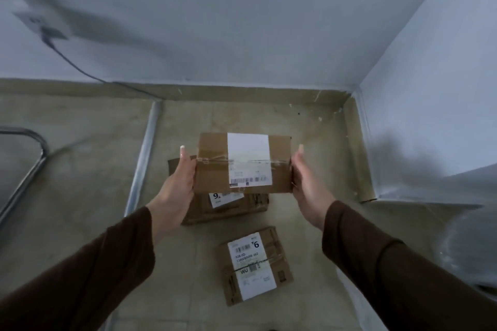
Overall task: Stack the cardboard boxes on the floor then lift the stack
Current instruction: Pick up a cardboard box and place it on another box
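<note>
While both hands clamp taped rectangular cardboard box (pixel 243 164), matte.

Pale walls (pixel 242 21), beige floor (pixel 80 183), cable (pixel 72 62), dim light.

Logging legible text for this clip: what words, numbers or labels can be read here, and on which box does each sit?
"9" with a small mark beside it: white label on the near box on the floor.
"WU": same label, lower left.
A code line under its barcode: too blurred to quote.
"9", partly hidden: label on the lower box beneath the held one.
Held box, between left hand and right hand: barcode and small print only, unreadable.
</note>
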The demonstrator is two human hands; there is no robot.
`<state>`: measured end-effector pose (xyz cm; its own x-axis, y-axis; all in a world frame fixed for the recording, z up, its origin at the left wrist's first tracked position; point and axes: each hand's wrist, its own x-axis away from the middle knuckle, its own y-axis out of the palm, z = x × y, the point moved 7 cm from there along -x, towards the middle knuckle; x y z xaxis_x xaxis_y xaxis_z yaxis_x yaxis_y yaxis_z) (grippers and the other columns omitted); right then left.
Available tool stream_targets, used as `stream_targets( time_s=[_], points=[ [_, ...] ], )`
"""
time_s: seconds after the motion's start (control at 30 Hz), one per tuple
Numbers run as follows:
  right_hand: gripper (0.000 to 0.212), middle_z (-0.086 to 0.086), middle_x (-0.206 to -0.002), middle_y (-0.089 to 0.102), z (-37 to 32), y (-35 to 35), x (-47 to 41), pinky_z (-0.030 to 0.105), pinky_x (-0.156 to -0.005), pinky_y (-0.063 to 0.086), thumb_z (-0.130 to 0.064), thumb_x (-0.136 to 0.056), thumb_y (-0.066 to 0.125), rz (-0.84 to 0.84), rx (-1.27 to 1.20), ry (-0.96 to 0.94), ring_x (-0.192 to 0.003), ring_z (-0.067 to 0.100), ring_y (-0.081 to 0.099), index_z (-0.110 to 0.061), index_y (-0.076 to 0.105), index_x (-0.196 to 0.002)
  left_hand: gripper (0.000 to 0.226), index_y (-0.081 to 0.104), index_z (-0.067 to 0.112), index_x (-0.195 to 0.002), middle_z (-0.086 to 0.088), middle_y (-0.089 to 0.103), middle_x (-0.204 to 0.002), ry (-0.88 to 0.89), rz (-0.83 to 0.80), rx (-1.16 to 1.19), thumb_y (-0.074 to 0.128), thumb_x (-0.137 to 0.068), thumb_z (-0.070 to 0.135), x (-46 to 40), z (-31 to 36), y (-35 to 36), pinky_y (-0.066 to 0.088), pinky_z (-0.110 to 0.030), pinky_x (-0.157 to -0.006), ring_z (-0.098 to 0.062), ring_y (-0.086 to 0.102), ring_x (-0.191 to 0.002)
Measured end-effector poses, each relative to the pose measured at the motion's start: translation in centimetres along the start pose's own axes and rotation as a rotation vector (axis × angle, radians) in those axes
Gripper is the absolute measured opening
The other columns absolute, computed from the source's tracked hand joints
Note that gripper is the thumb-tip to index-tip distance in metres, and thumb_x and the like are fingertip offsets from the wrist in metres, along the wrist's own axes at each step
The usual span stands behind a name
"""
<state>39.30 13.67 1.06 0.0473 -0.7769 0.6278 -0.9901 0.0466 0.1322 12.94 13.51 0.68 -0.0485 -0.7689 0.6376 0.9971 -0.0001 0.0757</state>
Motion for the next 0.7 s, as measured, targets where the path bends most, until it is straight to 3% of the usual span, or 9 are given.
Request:
stream_targets(
  time_s=[0.1, 0.17, 0.23, 0.33, 0.4, 0.47, 0.5, 0.6, 0.7],
  points=[
    [0.074, 0.002, -0.144, 0.066, 1.1, 4.3, -0.9, 0.039, -0.113, 0.043, -0.073, -0.102, 0.025, -0.066, 0.034, 0.073, -0.133, 0.019, 0.059, -0.027, 0.056, -0.151, 0.087, 0.044, 0.022, -0.156, 0.001, 0.063, -0.146, -0.030, 0.032, 0.048, 0.019, -0.096, 0.080, 0.6, -1.4, -4.0, 0.035, -0.037, -0.117, -0.015, 0.056, -0.133],
    [0.076, 0.001, -0.143, 0.067, 2.3, 5.6, -1.3, 0.030, -0.098, 0.048, -0.076, -0.100, 0.028, -0.078, 0.045, 0.107, -0.127, 0.015, 0.061, -0.027, 0.056, -0.151, 0.088, 0.054, 0.022, -0.149, 0.003, 0.070, -0.138, -0.053, 0.033, 0.070, 0.019, -0.094, 0.082, 0.7, -2.6, -5.5, 0.045, -0.032, -0.107, -0.014, 0.062, -0.128],
    [0.080, 0.001, -0.145, 0.064, 3.2, 5.8, -1.8, 0.031, -0.101, 0.047, -0.078, -0.098, 0.028, -0.078, 0.053, 0.124, -0.128, 0.015, 0.060, -0.026, 0.052, -0.154, 0.086, 0.061, 0.025, -0.138, 0.004, 0.075, -0.129, -0.085, 0.023, 0.100, 0.017, -0.092, 0.083, 0.6, -3.8, -6.1, 0.049, -0.030, -0.100, -0.015, 0.065, -0.125],
    [0.081, -0.003, -0.140, 0.066, 4.1, 6.0, -2.5, 0.025, -0.087, 0.048, -0.079, -0.098, 0.026, -0.085, 0.075, 0.141, -0.116, 0.008, 0.063, -0.028, 0.052, -0.154, 0.100, 0.045, 0.013, -0.155, -0.008, 0.060, -0.149, -0.112, 0.021, 0.137, 0.020, -0.091, 0.086, 0.4, -5.5, -6.7, 0.033, -0.045, -0.121, -0.023, 0.054, -0.138],
    [0.081, -0.003, -0.145, 0.063, 4.5, 6.1, -3.0, 0.025, -0.091, 0.047, -0.080, -0.098, 0.025, -0.079, 0.104, 0.138, -0.118, 0.007, 0.061, -0.029, 0.052, -0.155, 0.104, 0.039, 0.013, -0.159, -0.009, 0.057, -0.153, -0.100, 0.004, 0.147, 0.024, -0.088, 0.087, 0.4, -6.1, -6.6, 0.028, -0.048, -0.123, -0.022, 0.052, -0.139],
    [0.080, -0.006, -0.134, 0.068, 4.9, 6.2, -3.2, 0.027, -0.092, 0.047, -0.080, -0.097, 0.024, -0.079, 0.125, 0.139, -0.114, 0.007, 0.062, -0.030, 0.054, -0.152, 0.101, 0.040, 0.017, -0.159, -0.007, 0.059, -0.150, -0.099, 0.011, 0.159, 0.027, -0.087, 0.086, 0.3, -6.7, -6.7, 0.032, -0.045, -0.121, -0.019, 0.055, -0.136],
    [0.081, -0.004, -0.133, 0.069, 5.2, 6.3, -3.4, 0.032, -0.100, 0.047, -0.080, -0.097, 0.025, -0.076, 0.129, 0.141, -0.117, 0.010, 0.062, -0.029, 0.056, -0.151, 0.096, 0.040, 0.020, -0.158, -0.004, 0.061, -0.147, -0.090, 0.018, 0.157, 0.027, -0.088, 0.085, 0.2, -6.9, -6.8, 0.036, -0.040, -0.118, -0.016, 0.057, -0.132],
    [0.081, 0.004, -0.150, 0.060, 5.8, 6.6, -3.4, 0.048, -0.124, 0.029, -0.081, -0.096, 0.026, -0.081, 0.134, 0.158, -0.139, 0.023, 0.052, -0.030, 0.050, -0.155, 0.086, 0.039, 0.023, -0.156, 0.009, 0.066, -0.135, -0.078, 0.010, 0.166, 0.023, -0.095, 0.081, 0.3, -7.1, -6.8, 0.043, -0.028, -0.104, -0.008, 0.060, -0.124],
    [0.083, 0.005, -0.152, 0.059, 6.0, 6.6, -3.4, 0.048, -0.124, 0.030, -0.082, -0.096, 0.027, -0.073, 0.135, 0.163, -0.141, 0.024, 0.051, -0.028, 0.052, -0.155, 0.089, 0.036, 0.020, -0.160, 0.000, 0.055, -0.152, -0.065, -0.003, 0.169, 0.022, -0.095, 0.080, -0.1, -7.3, -6.8, 0.041, -0.029, -0.107, -0.013, 0.054, -0.133]
  ],
)
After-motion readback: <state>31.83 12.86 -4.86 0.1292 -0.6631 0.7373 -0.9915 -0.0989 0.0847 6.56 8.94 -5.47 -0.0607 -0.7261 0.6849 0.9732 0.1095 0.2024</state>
